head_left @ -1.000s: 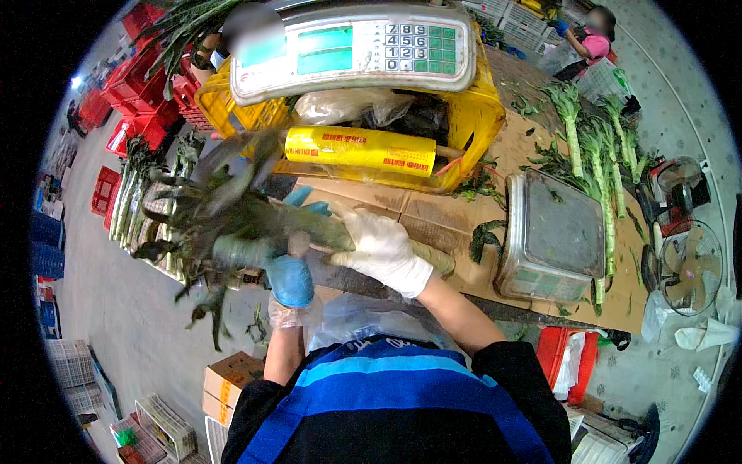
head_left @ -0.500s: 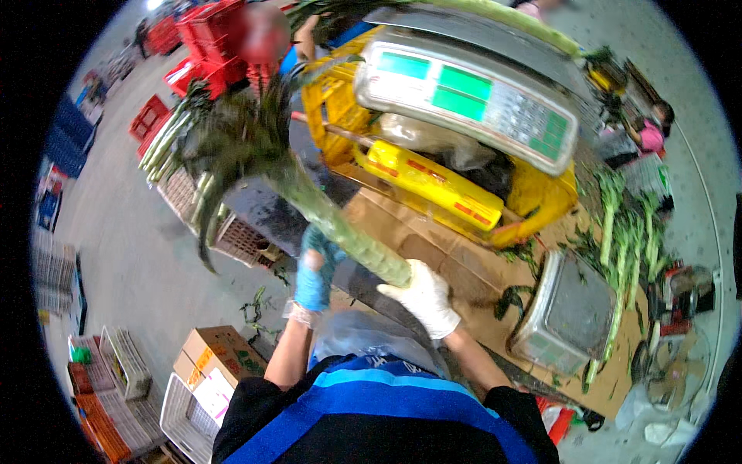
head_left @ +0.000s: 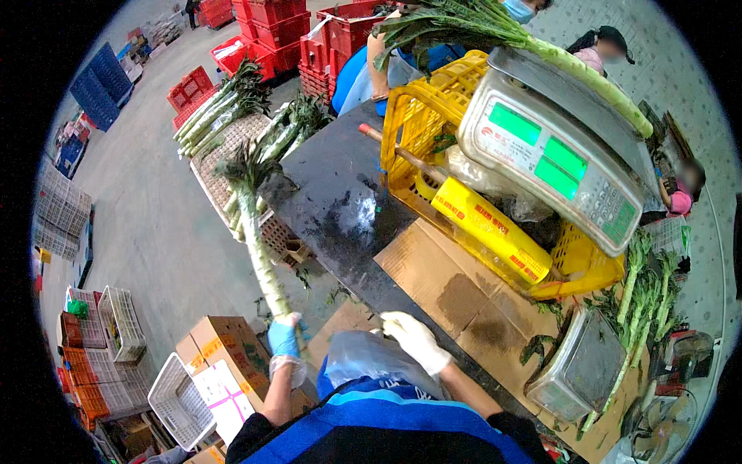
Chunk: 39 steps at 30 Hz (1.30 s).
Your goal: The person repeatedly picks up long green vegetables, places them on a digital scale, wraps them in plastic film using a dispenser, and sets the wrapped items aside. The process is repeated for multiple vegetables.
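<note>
My left hand (head_left: 284, 338), in a blue glove, grips the lower end of a long pale celtuce stalk (head_left: 267, 274), which slants up and left to a dark leafy top (head_left: 247, 162). My right hand (head_left: 411, 338), in a white glove, is curled by the front edge of the dark worktable (head_left: 325, 193); what its fingers hold, if anything, I cannot make out. A flattened brown cardboard (head_left: 413, 267) lies on the table to its right.
A yellow crate (head_left: 410, 178) holds a yellow film roll (head_left: 483, 224) beneath a scale (head_left: 549, 162) with a stalk (head_left: 618, 100) on top. A second scale (head_left: 580, 363) and stalks (head_left: 630, 294) lie right. Cartons (head_left: 216, 344), crates (head_left: 259, 31) and co-workers (head_left: 595, 54) surround the table.
The view has swung left. The held stalk has moved left and tilted more upright in my left hand, and my right hand has let go of it.
</note>
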### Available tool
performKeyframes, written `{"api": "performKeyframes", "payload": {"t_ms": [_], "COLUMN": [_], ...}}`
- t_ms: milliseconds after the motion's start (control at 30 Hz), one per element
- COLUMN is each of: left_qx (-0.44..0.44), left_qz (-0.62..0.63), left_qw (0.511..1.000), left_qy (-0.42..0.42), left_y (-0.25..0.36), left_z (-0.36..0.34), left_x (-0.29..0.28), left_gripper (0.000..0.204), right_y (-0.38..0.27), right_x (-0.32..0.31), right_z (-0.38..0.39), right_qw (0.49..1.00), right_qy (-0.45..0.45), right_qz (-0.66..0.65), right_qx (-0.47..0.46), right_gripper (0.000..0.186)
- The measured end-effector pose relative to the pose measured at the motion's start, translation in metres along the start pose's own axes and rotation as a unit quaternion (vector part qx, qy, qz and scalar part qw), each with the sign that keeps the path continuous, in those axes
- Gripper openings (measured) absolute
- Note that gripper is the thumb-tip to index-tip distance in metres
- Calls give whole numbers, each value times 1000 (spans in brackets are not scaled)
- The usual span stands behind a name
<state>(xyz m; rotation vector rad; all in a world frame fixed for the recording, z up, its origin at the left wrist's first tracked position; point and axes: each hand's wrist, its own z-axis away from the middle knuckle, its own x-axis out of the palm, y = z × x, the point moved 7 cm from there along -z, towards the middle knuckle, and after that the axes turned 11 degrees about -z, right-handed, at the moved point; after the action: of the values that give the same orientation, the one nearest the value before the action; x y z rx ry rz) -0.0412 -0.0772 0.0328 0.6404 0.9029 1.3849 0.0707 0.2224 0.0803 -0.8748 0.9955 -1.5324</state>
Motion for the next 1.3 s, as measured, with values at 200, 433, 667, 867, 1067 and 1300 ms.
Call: {"api": "performKeyframes", "payload": {"t_ms": [200, 433, 667, 867, 1067, 1300], "left_qx": [132, 370, 341, 180, 93, 146], "left_qz": [-358, -229, -206, 58, 54, -332], "left_qw": [919, 872, 875, 875, 886, 752], "left_qy": [101, 223, -275, -445, -450, -550], "left_y": [84, 259, 181, 121, 115, 97], "left_z": [-104, -226, -82, -22, 13, 56], "left_x": [-56, -34, 249, 389, 438, 448], "left_gripper": [35, 57, 46, 54, 42, 32], "right_y": [29, 35, 45, 55, 63, 65], "right_x": [-34, -37, -48, -45, -47, -45], "right_z": [42, 25, 25, 24, 24, 25], "right_qw": [969, 960, 939, 936, 940, 939], "right_qy": [120, 170, 202, 184, 174, 175], "right_qz": [-205, -203, -264, -297, -284, -284], "right_qx": [64, 94, 89, 53, 68, 81], "right_gripper": [26, 25, 33, 31, 28, 28]}}
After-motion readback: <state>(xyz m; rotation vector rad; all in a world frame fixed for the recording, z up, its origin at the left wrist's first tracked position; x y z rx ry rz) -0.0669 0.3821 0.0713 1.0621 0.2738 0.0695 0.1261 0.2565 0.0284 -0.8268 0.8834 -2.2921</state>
